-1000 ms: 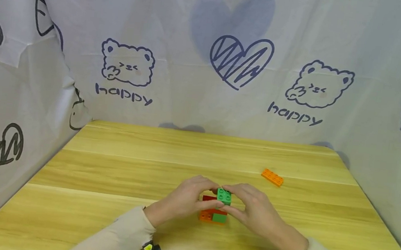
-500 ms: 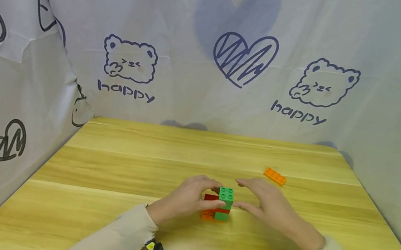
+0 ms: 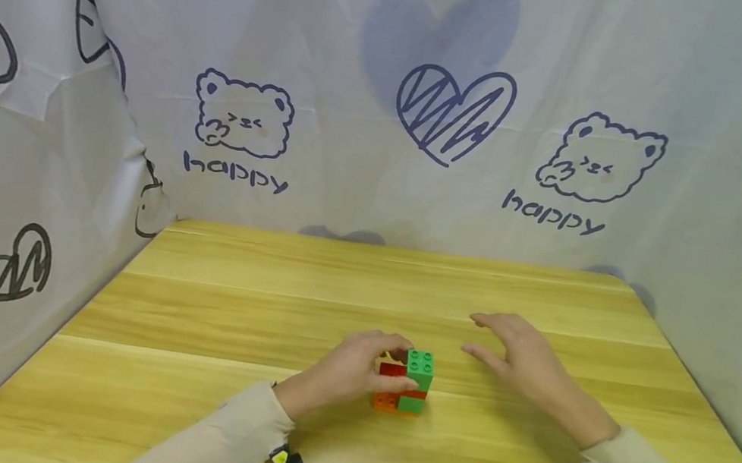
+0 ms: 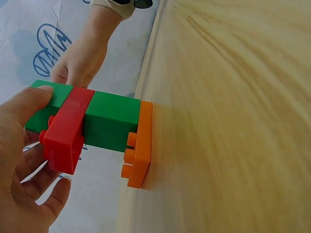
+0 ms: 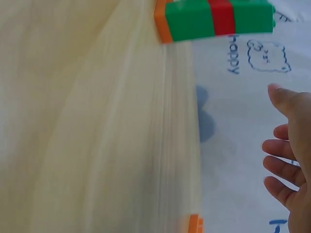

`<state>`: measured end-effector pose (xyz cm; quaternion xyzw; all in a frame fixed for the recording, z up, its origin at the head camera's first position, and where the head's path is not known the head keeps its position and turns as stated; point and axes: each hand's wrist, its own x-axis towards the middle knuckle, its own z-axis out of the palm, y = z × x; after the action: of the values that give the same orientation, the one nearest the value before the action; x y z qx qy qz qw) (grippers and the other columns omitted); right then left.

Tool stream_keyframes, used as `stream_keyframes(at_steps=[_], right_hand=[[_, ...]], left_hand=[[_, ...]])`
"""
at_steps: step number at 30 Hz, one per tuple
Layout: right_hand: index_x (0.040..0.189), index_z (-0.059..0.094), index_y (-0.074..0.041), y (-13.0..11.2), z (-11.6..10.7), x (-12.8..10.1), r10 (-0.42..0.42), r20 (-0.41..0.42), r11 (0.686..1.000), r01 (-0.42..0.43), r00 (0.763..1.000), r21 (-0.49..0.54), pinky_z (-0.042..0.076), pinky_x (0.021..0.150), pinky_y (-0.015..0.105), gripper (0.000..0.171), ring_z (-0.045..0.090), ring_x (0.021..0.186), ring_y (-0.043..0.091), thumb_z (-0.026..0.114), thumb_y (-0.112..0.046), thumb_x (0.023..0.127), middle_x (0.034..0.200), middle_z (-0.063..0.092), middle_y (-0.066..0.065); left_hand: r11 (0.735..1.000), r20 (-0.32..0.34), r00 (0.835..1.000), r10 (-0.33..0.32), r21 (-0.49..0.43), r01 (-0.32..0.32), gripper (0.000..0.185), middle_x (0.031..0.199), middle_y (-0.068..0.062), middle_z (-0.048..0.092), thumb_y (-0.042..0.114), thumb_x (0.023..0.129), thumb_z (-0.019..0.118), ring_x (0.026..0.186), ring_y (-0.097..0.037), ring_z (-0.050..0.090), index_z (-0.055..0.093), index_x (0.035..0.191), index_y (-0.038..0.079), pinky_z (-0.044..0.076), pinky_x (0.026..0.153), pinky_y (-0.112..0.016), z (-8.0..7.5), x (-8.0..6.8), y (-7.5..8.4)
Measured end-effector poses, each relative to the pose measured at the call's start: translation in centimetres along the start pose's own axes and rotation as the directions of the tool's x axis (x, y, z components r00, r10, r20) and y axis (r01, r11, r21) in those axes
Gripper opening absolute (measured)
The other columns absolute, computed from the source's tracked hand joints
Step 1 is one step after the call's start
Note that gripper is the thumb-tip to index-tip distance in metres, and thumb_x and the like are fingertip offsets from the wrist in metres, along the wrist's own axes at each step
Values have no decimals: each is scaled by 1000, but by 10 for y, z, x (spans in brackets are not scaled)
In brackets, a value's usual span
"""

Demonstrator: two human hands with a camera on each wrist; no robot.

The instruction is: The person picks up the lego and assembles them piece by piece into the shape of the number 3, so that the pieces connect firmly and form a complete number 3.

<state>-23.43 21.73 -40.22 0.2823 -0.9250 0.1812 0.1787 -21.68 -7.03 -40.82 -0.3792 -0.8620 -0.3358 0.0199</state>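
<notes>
left hand (image 3: pixel 355 371) pinching the brick stack (image 3: pixel 407 383) mid-table, right hand (image 3: pixel 521 359) hovering off to the side with loose, empty fingers, head cam hides the loose orange brick (image 5: pixel 194 224), right wrist cam catches its edge

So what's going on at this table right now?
A person is working with toy building bricks on a wooden table. Their left hand grips a small stack of bricks, green on top, red and more green below, with an orange plate at the bottom resting on the table. The right hand hovers open to the right of the stack, not touching it, fingers spread. A loose orange brick shows only in the right wrist view, lying at the table's edge.
</notes>
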Motion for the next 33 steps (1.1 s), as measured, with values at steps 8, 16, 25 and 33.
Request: stream_keyframes(at_steps=[8,16,25,33], right_hand=[[126,62,-2,28,6,4,35,6,998,-35,999,-54,45,95,53,50,58,110,36,72,-34,90,119,65,16],[129,59,0,51,9,7,119,68,991,-115,991,-64,39,100,57,51,53,116,42,69,-34,93,123,62,22],[130,57,3,72,15,5,180,117,982,-170,977,-87,38,100,58,56,52,116,45,70,-35,92,125,59,25],[129,57,4,85,19,4,218,162,974,-205,962,-93,37,100,59,55,51,116,46,69,-34,92,125,58,26]], left_hand=[[998,9,1000,-18,67,17,50,107,2,69,43,86,74,95,-11,60,67,122,9,50,83,-27,1,0,0],[996,-11,1000,9,87,-8,43,105,3,69,40,85,76,102,-13,59,70,116,12,48,91,-30,2,0,-1],[992,-18,999,32,126,-29,36,103,4,69,40,85,76,102,-13,59,71,109,13,48,91,-29,1,0,0],[992,-25,999,37,126,-34,39,102,5,68,40,85,76,100,-12,60,71,111,12,49,89,-28,1,-1,-1]])
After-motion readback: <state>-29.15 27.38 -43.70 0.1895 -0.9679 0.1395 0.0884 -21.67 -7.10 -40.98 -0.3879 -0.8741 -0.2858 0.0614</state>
